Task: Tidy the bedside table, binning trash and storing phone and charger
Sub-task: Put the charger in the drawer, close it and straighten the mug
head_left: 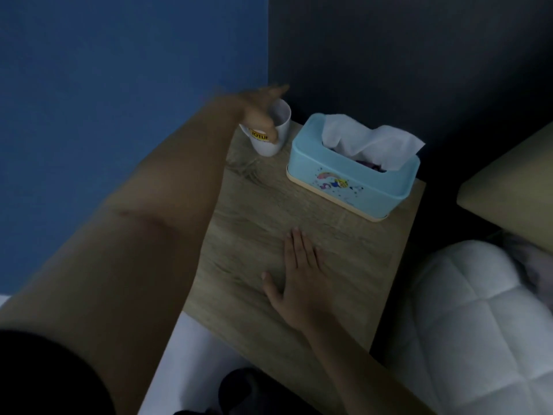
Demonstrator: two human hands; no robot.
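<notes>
Gripping white cup [273, 130], tissue box [353, 172] beside, right hand [299, 274] flat

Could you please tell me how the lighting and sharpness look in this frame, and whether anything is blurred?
Head view: dim and underexposed overall, with a bluish cast; the left hand at the white cup is smeared by motion blur; the right hand, flat on the bedside table, is sharper; the blue tissue box is reasonably clear; no glare; wide-angle stretching enlarges the near left forearm.
</notes>
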